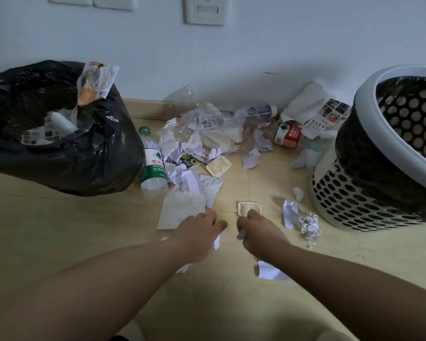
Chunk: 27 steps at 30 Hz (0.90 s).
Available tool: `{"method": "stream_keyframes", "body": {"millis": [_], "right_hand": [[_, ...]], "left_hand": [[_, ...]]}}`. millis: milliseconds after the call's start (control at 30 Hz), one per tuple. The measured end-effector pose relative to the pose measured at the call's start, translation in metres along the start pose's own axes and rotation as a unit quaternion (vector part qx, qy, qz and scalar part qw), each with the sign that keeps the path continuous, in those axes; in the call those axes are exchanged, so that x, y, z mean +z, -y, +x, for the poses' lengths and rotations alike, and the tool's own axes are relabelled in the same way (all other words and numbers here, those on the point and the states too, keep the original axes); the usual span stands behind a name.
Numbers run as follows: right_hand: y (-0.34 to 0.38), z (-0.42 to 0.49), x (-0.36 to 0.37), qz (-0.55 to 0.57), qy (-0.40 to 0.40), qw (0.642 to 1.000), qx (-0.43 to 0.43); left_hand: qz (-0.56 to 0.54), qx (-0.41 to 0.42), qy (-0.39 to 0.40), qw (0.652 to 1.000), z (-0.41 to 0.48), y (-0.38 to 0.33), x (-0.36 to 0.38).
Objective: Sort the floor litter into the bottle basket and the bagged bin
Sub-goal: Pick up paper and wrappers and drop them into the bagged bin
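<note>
Litter lies on the wooden floor against the wall: crumpled paper, a green-label bottle, a red-label bottle, a clear crushed bottle and a flat white paper bag. My left hand is curled at the paper bag's near corner, with a white paper scrap showing under its fingers. My right hand is closed on a small pale scrap, its fingertips touching a small square sauce tub. The black-bagged bin stands left. The white perforated basket stands right.
A second sauce tub lies in the pile. Crumpled paper balls and a folded scrap sit in front of the basket. A torn sheet lies under my right forearm. A printed leaflet leans by the basket.
</note>
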State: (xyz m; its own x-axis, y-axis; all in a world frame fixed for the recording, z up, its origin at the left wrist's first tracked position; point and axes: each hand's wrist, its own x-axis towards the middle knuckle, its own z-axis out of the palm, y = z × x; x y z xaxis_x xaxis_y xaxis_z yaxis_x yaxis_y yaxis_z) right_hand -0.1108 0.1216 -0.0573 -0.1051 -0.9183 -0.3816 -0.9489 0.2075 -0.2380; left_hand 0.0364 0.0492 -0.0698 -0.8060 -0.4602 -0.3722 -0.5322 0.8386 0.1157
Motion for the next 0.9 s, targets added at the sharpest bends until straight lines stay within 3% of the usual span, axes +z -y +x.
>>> {"method": "stream_keyframes", "body": {"millis": [200,300,400,533,767,900], "right_hand": [[-0.033,-0.018,-0.019,-0.018,-0.005,0.999,0.034],[-0.049,-0.031,-0.011,-0.004,0.044,0.998,0.049],[-0.058,-0.046,0.004,-0.016,0.106,0.993,0.055],[-0.055,-0.063,0.028,-0.055,0.129,0.99,0.023],[-0.046,-0.07,0.048,-0.108,0.095,0.988,-0.057],[-0.043,-0.064,0.054,-0.087,0.152,0.984,-0.014]], "left_hand": [[0.074,0.012,0.037,0.997,0.005,-0.021,0.019],[0.085,0.011,0.063,0.994,0.004,-0.027,0.022],[0.073,0.04,0.024,0.996,0.002,-0.031,0.02],[0.076,0.045,0.131,0.987,0.004,-0.031,0.021],[0.062,0.008,0.099,0.993,0.017,-0.022,0.008],[0.077,-0.016,0.093,0.993,0.018,-0.014,0.002]]}}
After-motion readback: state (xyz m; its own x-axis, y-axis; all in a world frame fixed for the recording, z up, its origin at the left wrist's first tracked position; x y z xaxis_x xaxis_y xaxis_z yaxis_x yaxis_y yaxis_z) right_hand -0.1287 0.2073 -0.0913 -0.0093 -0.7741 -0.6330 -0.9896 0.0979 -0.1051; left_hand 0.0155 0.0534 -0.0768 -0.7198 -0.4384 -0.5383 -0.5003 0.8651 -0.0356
